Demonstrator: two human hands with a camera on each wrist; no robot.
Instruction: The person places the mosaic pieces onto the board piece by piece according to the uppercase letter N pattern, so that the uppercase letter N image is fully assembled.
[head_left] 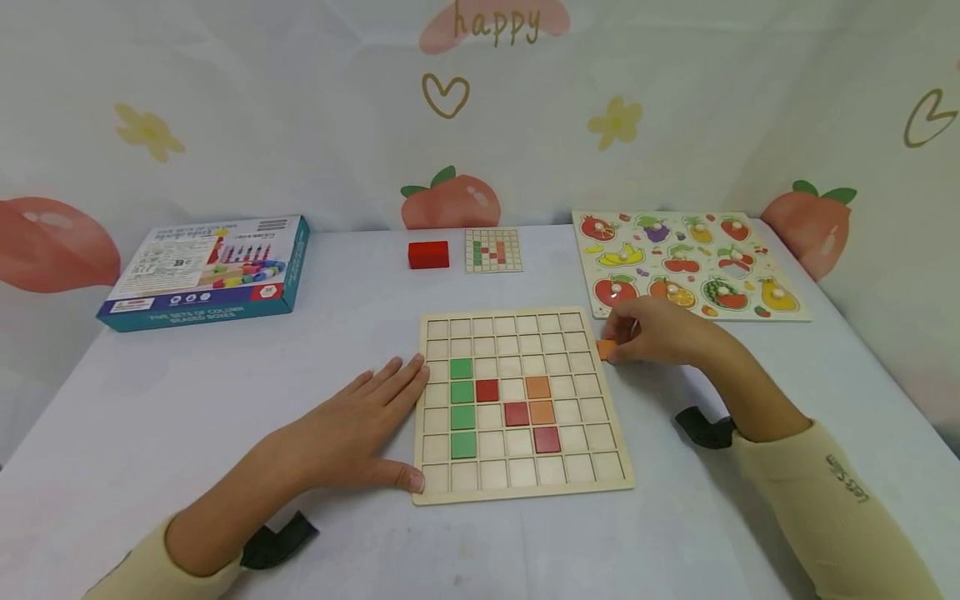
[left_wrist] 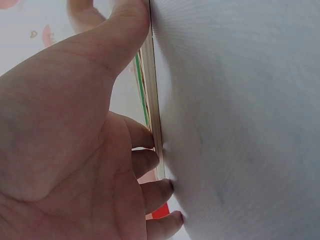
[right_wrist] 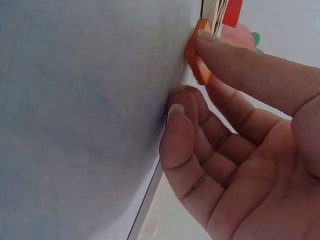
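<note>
A wooden grid board lies flat on the white table, bearing a column of green tiles, red tiles on a diagonal and two orange tiles. Along its left edge my left hand rests with fingers spread, fingertips and thumb touching the board's side. Just off the board's right edge, my right hand pinches a loose orange tile between thumb and finger. The right wrist view shows this orange tile tipped up under the thumb, its other fingers curled below.
Behind the board are a red block and a small pattern card. A fruit puzzle board lies at the back right, close beyond the right hand. At the back left lies a blue-edged box.
</note>
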